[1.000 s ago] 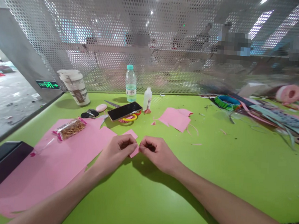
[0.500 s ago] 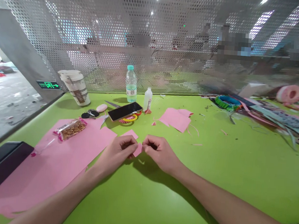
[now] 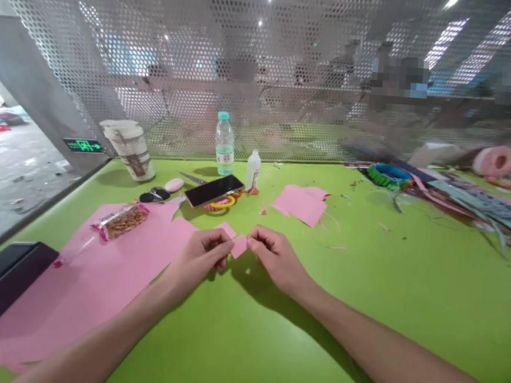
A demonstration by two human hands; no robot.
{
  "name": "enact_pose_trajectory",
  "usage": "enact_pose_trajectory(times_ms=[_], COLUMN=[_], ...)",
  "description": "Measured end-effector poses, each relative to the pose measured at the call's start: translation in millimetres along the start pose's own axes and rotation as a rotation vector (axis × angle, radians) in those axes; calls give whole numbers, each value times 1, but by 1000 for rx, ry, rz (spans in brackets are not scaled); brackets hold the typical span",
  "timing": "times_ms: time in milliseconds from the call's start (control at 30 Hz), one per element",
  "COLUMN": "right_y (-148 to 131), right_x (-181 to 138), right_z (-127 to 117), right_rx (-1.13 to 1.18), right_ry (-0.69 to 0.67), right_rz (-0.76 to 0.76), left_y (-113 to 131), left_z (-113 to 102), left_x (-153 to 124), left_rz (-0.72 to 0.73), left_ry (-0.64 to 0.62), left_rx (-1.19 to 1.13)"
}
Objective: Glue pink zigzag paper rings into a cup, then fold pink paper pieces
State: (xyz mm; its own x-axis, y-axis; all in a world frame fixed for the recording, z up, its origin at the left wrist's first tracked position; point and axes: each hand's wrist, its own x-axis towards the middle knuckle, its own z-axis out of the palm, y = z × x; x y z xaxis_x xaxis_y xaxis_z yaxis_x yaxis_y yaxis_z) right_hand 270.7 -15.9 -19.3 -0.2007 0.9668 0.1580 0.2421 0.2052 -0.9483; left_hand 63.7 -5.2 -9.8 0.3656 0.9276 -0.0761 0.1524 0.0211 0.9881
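Between my two hands is a small square piece of pink paper [image 3: 239,247], held a little above the green table. My left hand [image 3: 206,251] pinches its left corner between thumb and fingers. On the opposite corner, my right hand [image 3: 273,256] grips with thumb and forefinger. Just behind my left hand lies another small pink paper piece [image 3: 226,230], partly covered by the fingers. A large pink sheet [image 3: 120,281] spreads under and beside my left forearm.
Behind my hands, a phone [image 3: 215,190] rests on yellow-handled scissors [image 3: 223,203]. A small white bottle [image 3: 253,170] and a water bottle [image 3: 225,145] stand near the mesh panel. Pink scraps [image 3: 301,204], a cup [image 3: 128,151], a nut packet [image 3: 123,220] and a dark box [image 3: 4,290] surround the work area.
The held paper square has moved slightly up and right, and more of its face shows between my fingers. My right hand has risen slightly. The other things have stayed in place.
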Motion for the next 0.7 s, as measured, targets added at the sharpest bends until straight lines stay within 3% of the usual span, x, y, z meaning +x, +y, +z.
enact_pose_trajectory(times_ms=[267, 433, 567, 700], right_y=[-2, -8, -12, -17], right_x=[-1, -5, -10, -14], right_z=[1, 4, 6, 8], right_rx=[-16, -188, -261, -264], right_ry=[-41, 100, 5, -44], right_rz=[-17, -151, -332, -332], left_y=[-5, -8, -8, -9], left_z=[2, 2, 0, -3], left_x=[0, 3, 5, 5], left_rz=[-31, -28, -12, 26], left_ry=[-73, -44, -20, 3], left_rx=[-72, -78, -81, -47])
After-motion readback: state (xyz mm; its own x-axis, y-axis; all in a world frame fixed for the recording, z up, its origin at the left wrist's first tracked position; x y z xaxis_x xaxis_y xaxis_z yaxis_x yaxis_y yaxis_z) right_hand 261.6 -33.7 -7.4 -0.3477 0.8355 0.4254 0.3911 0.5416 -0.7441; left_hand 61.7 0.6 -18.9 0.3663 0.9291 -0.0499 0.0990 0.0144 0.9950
